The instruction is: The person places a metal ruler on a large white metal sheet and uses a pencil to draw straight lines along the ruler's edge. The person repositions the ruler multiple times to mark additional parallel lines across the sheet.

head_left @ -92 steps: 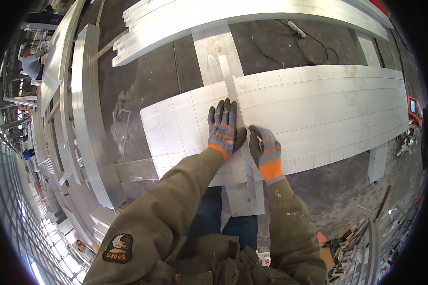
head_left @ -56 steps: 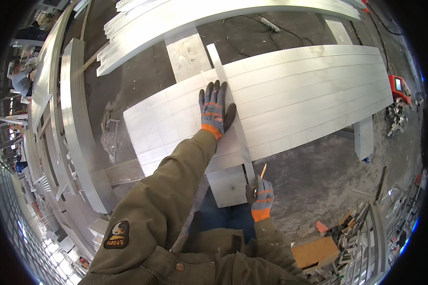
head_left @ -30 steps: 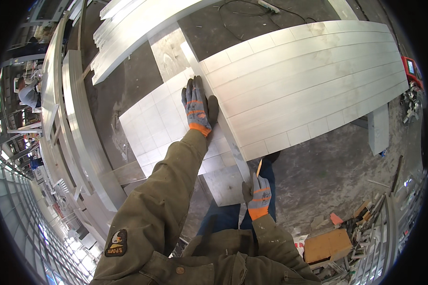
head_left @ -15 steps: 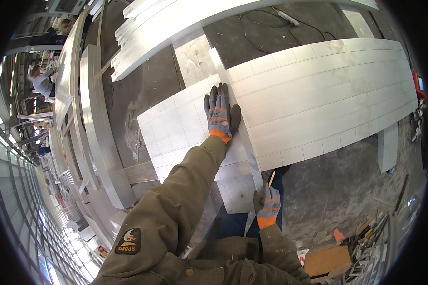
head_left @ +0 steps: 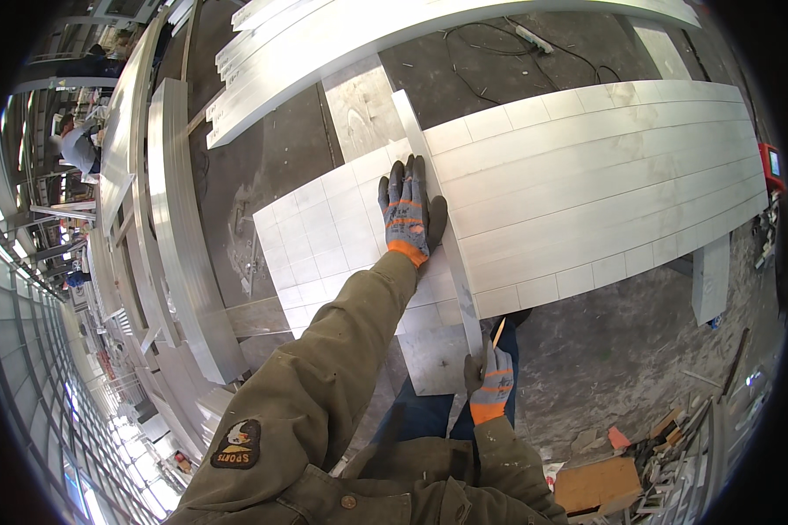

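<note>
My left hand (head_left: 409, 213), in a grey glove with orange bands and dark fingertips, lies flat on a row of pale metal profiles (head_left: 328, 232). Its fingers stretch away from me, and its thumb rests against a long flat metal bar (head_left: 453, 236). That bar lies crosswise over the profiles, which carry thin dark lines. At the bar's near end, my right hand (head_left: 492, 381) is closed around a thin, pencil-like yellowish stick (head_left: 498, 332), tip pointing up. The right thumb is beside the bar's end; whether it touches the bar I cannot tell.
Long metal profiles (head_left: 298, 74) lie across the far side, and more stand at left (head_left: 184, 227). A power strip with a black cable (head_left: 534, 39) sits at the far right. Near right are a cardboard box (head_left: 597, 486) and offcuts. Another person (head_left: 80, 147) is far left.
The view has tilted slightly, so the profiles at right appear a little lower. Both hands, the bar and the stick keep nearly the same places.
</note>
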A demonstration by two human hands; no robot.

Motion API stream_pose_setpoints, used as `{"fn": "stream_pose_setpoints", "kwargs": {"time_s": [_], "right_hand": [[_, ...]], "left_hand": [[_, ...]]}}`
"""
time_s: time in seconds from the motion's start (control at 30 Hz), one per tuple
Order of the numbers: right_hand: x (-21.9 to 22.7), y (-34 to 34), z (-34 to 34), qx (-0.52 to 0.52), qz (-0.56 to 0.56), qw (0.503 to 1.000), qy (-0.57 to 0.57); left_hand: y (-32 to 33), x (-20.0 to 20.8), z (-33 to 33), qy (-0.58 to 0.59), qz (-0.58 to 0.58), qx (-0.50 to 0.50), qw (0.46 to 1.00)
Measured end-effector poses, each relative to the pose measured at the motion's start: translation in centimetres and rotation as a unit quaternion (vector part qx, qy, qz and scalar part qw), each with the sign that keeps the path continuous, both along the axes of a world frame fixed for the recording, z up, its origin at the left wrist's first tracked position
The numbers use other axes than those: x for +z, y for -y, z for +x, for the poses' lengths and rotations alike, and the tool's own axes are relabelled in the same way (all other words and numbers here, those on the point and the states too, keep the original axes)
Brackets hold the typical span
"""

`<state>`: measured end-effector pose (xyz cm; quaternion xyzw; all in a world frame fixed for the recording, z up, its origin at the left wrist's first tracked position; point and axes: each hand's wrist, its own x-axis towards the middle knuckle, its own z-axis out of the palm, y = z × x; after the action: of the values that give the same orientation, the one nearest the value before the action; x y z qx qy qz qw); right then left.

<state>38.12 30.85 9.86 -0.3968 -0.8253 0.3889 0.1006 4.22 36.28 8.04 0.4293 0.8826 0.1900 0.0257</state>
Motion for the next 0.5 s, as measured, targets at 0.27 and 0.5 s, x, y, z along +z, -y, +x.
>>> {"fn": "stream_pose_setpoints", "kwargs": {"time_s": [0.27, 0.5], "right_hand": [[-0.42, 0.18, 0.51, 0.01, 0.043, 0.999, -0.029], [-0.28, -0.03, 0.29, 0.01, 0.027, 0.999, -0.018]], "left_hand": [[-0.17, -0.2, -0.01, -0.017, 0.015, -0.006, 1.0], [0.04, -0.43, -0.12, -0.014, 0.011, -0.004, 1.0]]}}
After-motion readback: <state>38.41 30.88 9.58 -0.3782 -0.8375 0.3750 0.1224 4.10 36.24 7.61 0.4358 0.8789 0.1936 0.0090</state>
